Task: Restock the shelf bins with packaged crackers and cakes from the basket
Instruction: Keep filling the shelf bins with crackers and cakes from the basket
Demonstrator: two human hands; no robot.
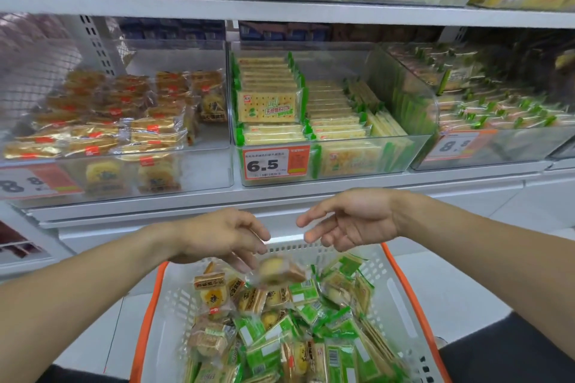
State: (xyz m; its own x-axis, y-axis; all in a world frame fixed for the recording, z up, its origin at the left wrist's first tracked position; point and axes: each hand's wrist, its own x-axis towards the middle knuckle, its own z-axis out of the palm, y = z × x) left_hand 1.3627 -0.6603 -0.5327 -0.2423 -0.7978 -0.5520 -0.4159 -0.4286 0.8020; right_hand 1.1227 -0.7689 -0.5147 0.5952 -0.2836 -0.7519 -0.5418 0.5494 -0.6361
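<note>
Head view. The basket (401,298), white with an orange rim, sits near the person, below the shelf, and holds a loose mix of green-wrapped cracker packs (339,323) and clear-wrapped round cakes (211,295). The left hand (224,236) hangs over the far left part of the basket, fingers pointing down to a cake pack (281,272) that is blurred. The fingertips appear to meet its wrapper, but whether they pinch it or it is loose cannot be told. The right hand (348,221) hovers over the far rim of the basket, fingers relaxed and spread, holding nothing.

On the shelf, the left bin (202,171) carries cakes in clear and gold wrappers. The middle bin (314,177), tagged 6.5, carries green cracker packs standing in rows. The right bin (497,149) carries further green-trimmed packs.

Step in hand, as judged: taking one cake pack from the basket for the left bin.

Procedure:
1. Secure the pack by its body, not by the wrapper seam, which is likely to slip.
2. Use the free right hand to support it or to pick a second matching pack.
3. Match wrapper to bin before placing.
4. Lay cakes flat at the sparse near right of the left bin.
5. Avoid squeezing; the cakes probably crush easily.
</note>
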